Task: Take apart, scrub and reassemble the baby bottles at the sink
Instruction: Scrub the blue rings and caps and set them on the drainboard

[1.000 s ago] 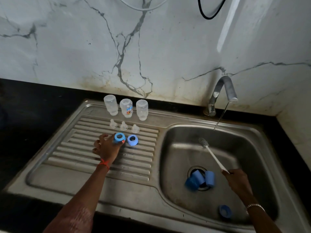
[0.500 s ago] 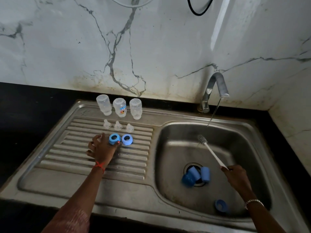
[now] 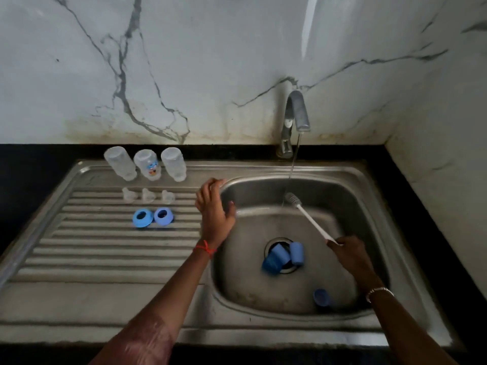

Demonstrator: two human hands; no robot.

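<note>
Three clear bottle bodies [image 3: 146,164] stand upside down at the back of the steel drainboard [image 3: 100,248]. In front of them sit three clear teats [image 3: 147,195], then two blue collar rings [image 3: 152,217]. My left hand [image 3: 214,206] hovers empty, fingers spread, over the left rim of the basin [image 3: 290,293]. My right hand [image 3: 347,252] grips the white handle of a bottle brush [image 3: 305,214], whose bristle head sits under the thin water stream. Two blue caps [image 3: 283,255] lie on the drain, and a third blue part [image 3: 321,297] lies near the basin's front right.
The tap [image 3: 293,119] at the back of the basin runs a thin stream. A black counter [image 3: 39,164] surrounds the sink, with a marble wall behind and to the right.
My left hand let go of the blue ring on the drainboard and moved right to the basin's rim. My right hand still holds the brush under the water.
</note>
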